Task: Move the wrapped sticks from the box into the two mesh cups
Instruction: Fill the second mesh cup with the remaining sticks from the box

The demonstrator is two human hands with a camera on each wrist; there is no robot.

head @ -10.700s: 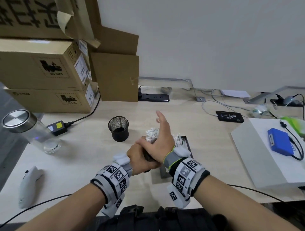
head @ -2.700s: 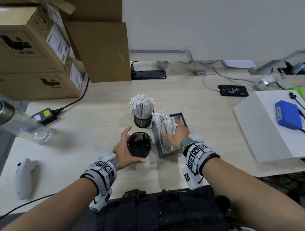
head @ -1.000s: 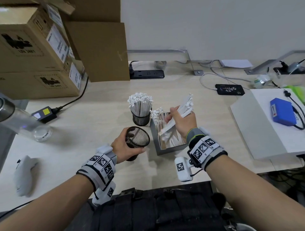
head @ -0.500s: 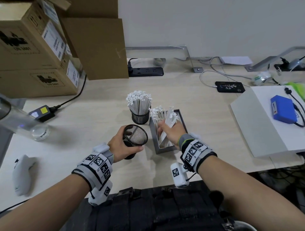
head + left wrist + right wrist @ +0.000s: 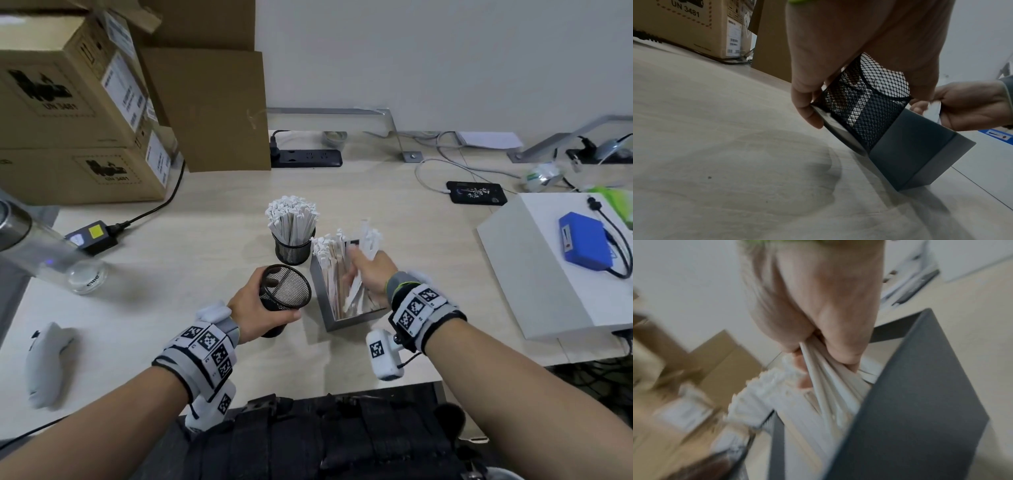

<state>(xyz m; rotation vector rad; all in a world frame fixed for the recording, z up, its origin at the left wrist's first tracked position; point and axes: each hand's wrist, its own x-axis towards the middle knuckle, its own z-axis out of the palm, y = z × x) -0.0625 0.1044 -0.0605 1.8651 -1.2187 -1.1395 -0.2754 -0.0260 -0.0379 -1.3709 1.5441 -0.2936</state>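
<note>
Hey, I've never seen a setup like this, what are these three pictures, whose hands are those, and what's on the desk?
There is no machine: a person wears three cameras. The wide picture comes from the head, looking down; the other two come from the wrists, looking along the fingers. The checkered bands are wrist straps. The left hand holds an empty mesh cup, tilted toward a grey box. The right hand grips a bunch of wrapped sticks in that box. Behind stands a second cup, already full of sticks. The right wrist picture is blurred.

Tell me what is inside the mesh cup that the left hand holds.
The tilted mesh cup in the left hand shows only bare mesh inside, no wrapped sticks. Its bottom is hidden by the rim and palm.
</note>
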